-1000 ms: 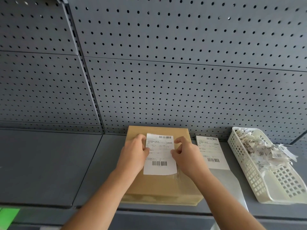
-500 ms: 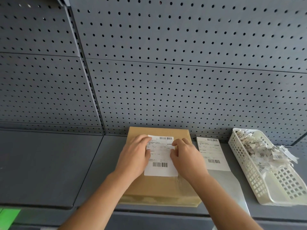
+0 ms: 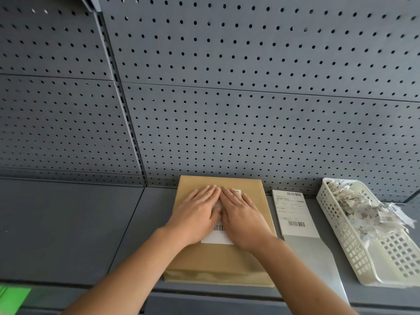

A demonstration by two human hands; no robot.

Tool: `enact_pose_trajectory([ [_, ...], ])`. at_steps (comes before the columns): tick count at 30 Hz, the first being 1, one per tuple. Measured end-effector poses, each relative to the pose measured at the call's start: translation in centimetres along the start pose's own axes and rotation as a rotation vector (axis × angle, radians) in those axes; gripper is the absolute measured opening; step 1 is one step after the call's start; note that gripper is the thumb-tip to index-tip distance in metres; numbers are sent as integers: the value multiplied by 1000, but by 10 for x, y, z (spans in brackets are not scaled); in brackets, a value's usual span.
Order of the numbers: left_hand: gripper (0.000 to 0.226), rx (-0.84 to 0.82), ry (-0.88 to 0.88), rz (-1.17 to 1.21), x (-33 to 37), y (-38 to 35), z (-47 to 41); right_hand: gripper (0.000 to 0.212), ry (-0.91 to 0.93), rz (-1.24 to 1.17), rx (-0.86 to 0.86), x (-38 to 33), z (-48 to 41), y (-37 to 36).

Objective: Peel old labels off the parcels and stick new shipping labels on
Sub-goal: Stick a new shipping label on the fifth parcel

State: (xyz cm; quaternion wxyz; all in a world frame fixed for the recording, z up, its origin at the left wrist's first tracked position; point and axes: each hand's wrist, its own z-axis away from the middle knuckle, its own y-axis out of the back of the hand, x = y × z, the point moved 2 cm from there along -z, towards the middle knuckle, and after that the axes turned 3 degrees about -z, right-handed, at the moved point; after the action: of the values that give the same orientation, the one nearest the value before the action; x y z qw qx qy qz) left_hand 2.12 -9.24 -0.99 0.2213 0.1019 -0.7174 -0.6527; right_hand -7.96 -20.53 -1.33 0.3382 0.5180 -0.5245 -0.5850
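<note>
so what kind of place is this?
Likely a parcel packing or relabelling station on retail-style shelving: grey pegboard behind a metal shelf, a box having a label pressed on, spare labels beside it, and a basket of torn label scraps.

Label (image 3: 218,237) on parcel (image 3: 218,262) — spare label (image 3: 293,212), then basket (image 3: 354,253), rightward.

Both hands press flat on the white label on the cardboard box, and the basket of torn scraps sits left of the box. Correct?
Not quite. The head view shows the basket to the right of the cardboard box, past a spare label sheet. The left hand and right hand do press flat on the white label.
</note>
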Motion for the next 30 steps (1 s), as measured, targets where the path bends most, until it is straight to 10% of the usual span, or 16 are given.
enact_pose_trajectory([
  [4,91,-5,20,-45,0,-6,1,81,-17,34,24,-2,3,0],
  [11,59,2,97,-48,6,-3,3,87,-98,31,28,-4,3,-1],
  [30,62,-14,230,28,0,-3,12,57,-352,-16,2,19,16,10],
])
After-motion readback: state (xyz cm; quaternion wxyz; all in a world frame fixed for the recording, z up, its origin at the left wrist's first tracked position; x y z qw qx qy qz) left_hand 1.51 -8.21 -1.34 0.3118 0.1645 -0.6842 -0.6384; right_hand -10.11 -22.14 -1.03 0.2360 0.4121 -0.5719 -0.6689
